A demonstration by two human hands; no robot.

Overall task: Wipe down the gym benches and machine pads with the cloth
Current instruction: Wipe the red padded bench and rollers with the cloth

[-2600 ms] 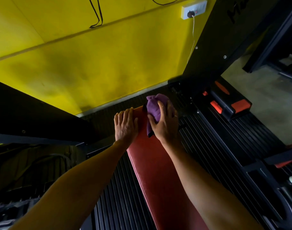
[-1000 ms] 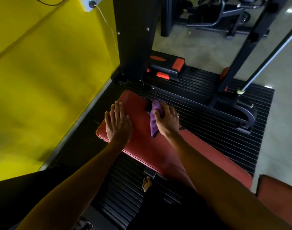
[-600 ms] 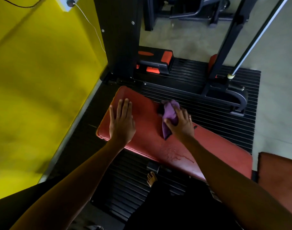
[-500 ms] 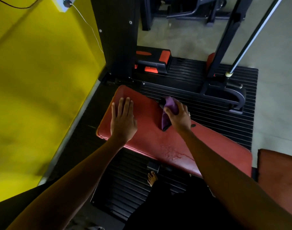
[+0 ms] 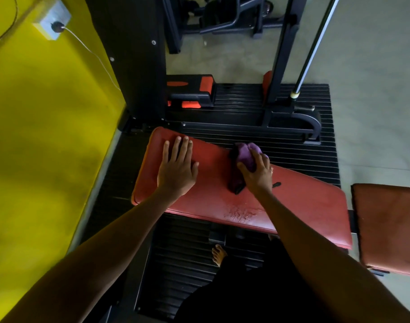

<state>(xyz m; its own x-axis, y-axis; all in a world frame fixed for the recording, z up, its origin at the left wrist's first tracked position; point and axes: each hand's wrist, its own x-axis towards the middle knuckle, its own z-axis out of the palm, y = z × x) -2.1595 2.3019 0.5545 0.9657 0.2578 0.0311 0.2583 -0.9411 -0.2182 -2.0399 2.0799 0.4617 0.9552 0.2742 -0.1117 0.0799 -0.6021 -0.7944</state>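
Purple cloth [image 5: 247, 157] sits bunched in the right hand [image 5: 257, 174], fingers curled over it, pressed to the far edge of the red bench pad [image 5: 304, 206]; the left hand [image 5: 177, 170] lies flat, fingers straight, on the pad's left end, beside the yellow wall [image 5: 48, 136]

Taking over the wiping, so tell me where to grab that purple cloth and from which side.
Grip the bunched lump of the purple cloth that bulges past the fingertips of the right hand, coming from above at the far edge of the bench pad. It looks wadded thick there, probably the easiest bulk to close fingers round; the rest lies pinned under the palm.
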